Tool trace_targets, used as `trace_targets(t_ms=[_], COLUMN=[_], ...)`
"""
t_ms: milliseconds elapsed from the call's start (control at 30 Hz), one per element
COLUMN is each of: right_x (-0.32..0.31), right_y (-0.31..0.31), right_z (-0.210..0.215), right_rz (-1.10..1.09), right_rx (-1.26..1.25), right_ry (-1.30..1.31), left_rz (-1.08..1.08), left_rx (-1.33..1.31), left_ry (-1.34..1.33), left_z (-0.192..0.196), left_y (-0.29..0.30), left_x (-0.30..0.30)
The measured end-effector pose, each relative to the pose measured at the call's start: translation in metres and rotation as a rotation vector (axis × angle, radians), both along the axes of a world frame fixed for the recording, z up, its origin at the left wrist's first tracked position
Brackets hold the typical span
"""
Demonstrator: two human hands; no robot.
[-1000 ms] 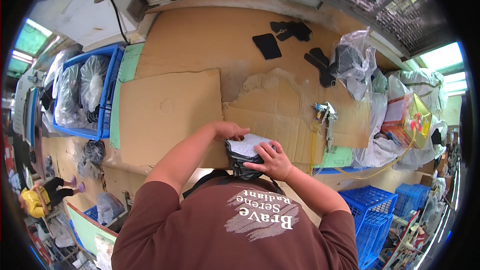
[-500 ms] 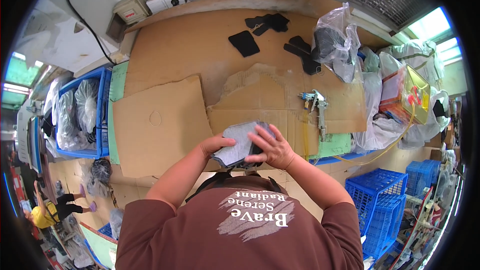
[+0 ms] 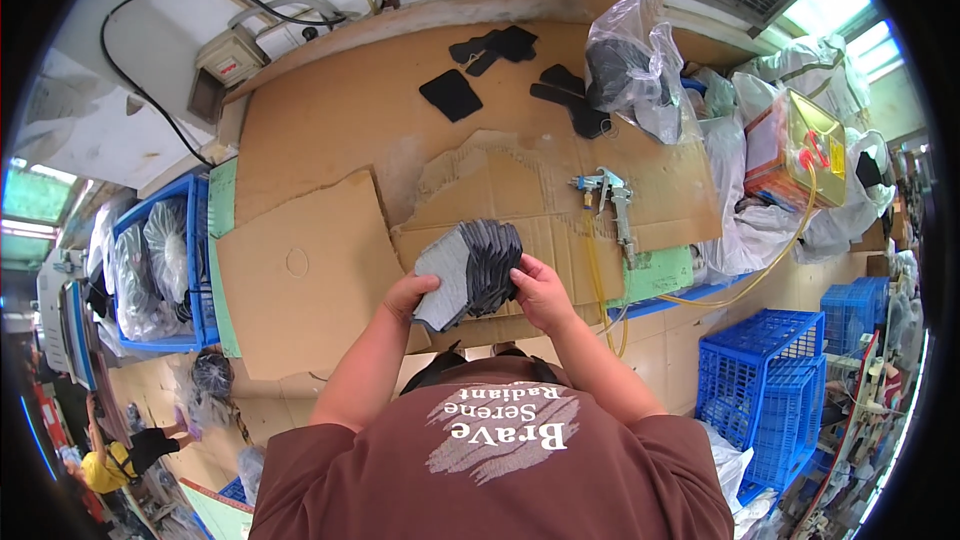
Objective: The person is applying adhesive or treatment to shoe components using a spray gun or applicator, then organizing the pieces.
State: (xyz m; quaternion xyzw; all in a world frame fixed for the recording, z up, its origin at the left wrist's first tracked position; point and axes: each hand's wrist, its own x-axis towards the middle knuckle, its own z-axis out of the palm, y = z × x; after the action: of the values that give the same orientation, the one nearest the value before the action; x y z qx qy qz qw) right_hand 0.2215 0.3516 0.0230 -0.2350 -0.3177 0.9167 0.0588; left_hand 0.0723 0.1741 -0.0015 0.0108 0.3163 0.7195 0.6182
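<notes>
Presently, the stack of flat pieces point(image 3: 442, 278), grey on top and dark along its fanned edges, sits between your hands at the near side of the torn cardboard sheet point(image 3: 480, 178); whether it rests there or is held clear, I cannot tell. Your left hand point(image 3: 403, 297) has its grip closed on the grey end, thumb on top, other fingers hidden; your right hand point(image 3: 543, 292) has its grip pinched on the fanned edges. With the layers stepped like that, a slack pinch could let inner ones slide out, and uneven squeezing might skew the fan. So near the edge of the counter point(image 3: 662, 274), a slipped piece could reach the floor point(image 3: 655, 365). To your right, the yellow hose point(image 3: 596, 285) hangs from the spray gun point(image 3: 615, 205); a wide elbow might snag it and drag the gun down.
</notes>
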Motion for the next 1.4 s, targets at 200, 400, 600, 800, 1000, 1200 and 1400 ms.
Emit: trace_targets(t_ms=[200, 400, 600, 800, 1000, 1200, 1400], right_x=[0.004, 0.007, 0.006, -0.003, -0.011, -0.001, 0.003], right_y=[0.003, -0.001, -0.007, -0.024, -0.015, 0.018, 0.032], right_z=[-0.004, -0.007, 0.005, 0.020, 0.043, 0.033, 0.051], right_rz=[-0.002, -0.007, 0.018, -0.108, -0.137, -0.310, -0.416], right_rx=[0.121, -0.251, -0.325, 0.489, 1.717, 1.773, 1.938], right_ry=[-0.036, 0.048, 0.103, -0.176, -0.161, -0.332, -0.152], left_rz=[0.035, 0.160, 0.224, 0.194, 0.234, 0.179, -0.009], left_rx=[0.087, 0.146, 0.157, 0.147, 0.088, -0.067, -0.274], left_ry=[-0.048, -0.169, -0.176, -0.196, -0.162, -0.029, 0.312], left_z=[-0.001, -0.022, -0.021, -0.021, -0.012, -0.001, 0.014], left_y=[-0.009, -0.026, -0.021, -0.024, -0.018, 0.000, 0.050], left_x=[0.003, 0.010, 0.018, 0.025, 0.033, 0.014, 0.006])
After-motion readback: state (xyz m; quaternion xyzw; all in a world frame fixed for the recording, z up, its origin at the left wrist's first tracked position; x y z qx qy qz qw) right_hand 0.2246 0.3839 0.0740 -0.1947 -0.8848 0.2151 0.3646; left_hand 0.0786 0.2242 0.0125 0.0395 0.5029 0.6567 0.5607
